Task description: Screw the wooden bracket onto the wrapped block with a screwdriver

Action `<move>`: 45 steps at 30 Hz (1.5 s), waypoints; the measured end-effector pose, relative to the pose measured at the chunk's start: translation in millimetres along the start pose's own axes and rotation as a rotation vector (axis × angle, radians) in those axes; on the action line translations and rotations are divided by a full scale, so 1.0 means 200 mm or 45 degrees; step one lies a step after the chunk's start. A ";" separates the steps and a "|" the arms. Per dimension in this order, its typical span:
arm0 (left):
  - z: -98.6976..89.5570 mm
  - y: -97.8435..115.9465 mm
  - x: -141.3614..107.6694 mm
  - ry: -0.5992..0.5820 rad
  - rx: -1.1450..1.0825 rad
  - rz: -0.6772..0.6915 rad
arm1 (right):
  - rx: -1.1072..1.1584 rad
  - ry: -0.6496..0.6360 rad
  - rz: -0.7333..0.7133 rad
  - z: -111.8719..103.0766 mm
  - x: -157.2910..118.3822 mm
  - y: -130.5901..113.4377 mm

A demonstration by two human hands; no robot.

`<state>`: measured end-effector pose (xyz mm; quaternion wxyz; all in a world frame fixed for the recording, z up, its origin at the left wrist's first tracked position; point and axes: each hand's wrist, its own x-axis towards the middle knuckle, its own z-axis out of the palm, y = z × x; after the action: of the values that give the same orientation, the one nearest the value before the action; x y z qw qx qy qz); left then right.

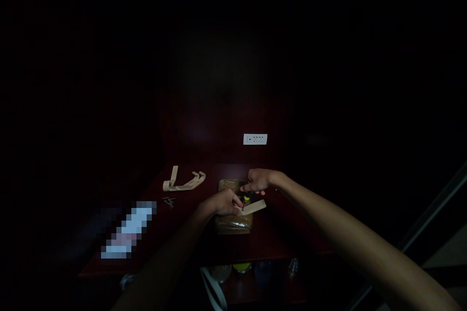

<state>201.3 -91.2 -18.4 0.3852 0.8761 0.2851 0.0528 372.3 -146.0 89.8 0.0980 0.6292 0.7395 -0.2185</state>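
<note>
A pale flat wooden piece [255, 207] lies across a brown package wrapped in clear plastic [233, 222]. My left hand [226, 202] grips the left end of this piece, its fingertips close to a small metal tip. Above it, my right hand [257, 181] is closed on a screwdriver with a yellow-and-black handle [247, 196], which points down at the wood. Further left on the dark red table [175, 233] lie curved wooden parts [186, 186] and several small screws [169, 201].
A blurred-out pale rectangle [129, 231] lies at the table's left. A white socket plate [255, 139] is on the back wall. Below the front edge are jars [242, 267] on a shelf and a pale strap [214, 289]. The surroundings are very dark.
</note>
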 end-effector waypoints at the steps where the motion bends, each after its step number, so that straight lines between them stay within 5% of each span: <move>1: 0.00 0.00 0.00 0.003 0.005 -0.004 | -0.009 -0.014 -0.003 0.00 0.00 0.00; 6: -0.01 0.03 -0.02 0.023 0.040 -0.034 | -0.015 -0.065 -0.060 -0.02 0.00 -0.01; 12: -0.01 0.05 -0.03 0.024 0.035 -0.036 | -0.322 0.144 -0.132 -0.02 -0.04 -0.03; 25: 0.00 0.04 -0.02 0.037 0.038 -0.032 | -0.205 0.128 -0.295 0.02 -0.02 0.05; 45: 0.00 0.04 -0.02 0.019 0.027 -0.026 | -0.276 -0.013 -0.156 -0.03 0.01 -0.03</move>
<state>202.3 -98.1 -12.2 0.3743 0.8767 0.2974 0.0523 366.0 -143.1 95.8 0.1557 0.5674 0.7953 -0.1459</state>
